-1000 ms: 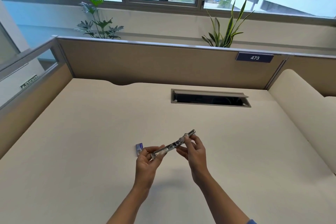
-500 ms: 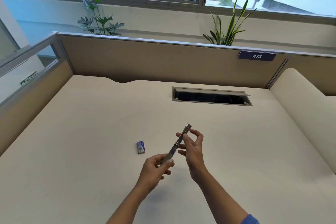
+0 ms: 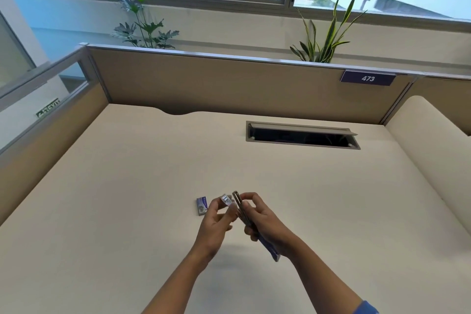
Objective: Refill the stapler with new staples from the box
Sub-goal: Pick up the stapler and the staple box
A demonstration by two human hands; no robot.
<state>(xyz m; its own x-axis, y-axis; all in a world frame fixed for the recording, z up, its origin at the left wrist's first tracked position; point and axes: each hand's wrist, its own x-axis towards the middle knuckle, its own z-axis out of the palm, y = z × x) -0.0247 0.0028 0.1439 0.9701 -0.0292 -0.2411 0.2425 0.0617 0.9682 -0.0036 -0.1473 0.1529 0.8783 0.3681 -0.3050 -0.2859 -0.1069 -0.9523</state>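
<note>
A slim stapler [image 3: 240, 208] with a metal front and a blue rear end [image 3: 272, 252] is held above the desk, its metal tip pointing away from me. My right hand [image 3: 267, 222] grips it around the middle. My left hand [image 3: 215, 222] pinches a small silvery piece [image 3: 225, 199] just left of the stapler's tip. I cannot tell whether that piece is a staple strip or part of the stapler. The small purple staple box [image 3: 202, 206] lies on the desk right beside my left hand.
The cream desk [image 3: 127, 211] is walled by tan partitions at the back and left. A cable slot [image 3: 302, 135] with a raised flap opens at the back right. A rounded cream panel [image 3: 428, 150] borders the right side. Two plants stand behind the partition.
The stapler has turned from lying across both hands to pointing away from me, and my right hand now grips its body. My left hand let go of its rear and now pinches the silvery piece.
</note>
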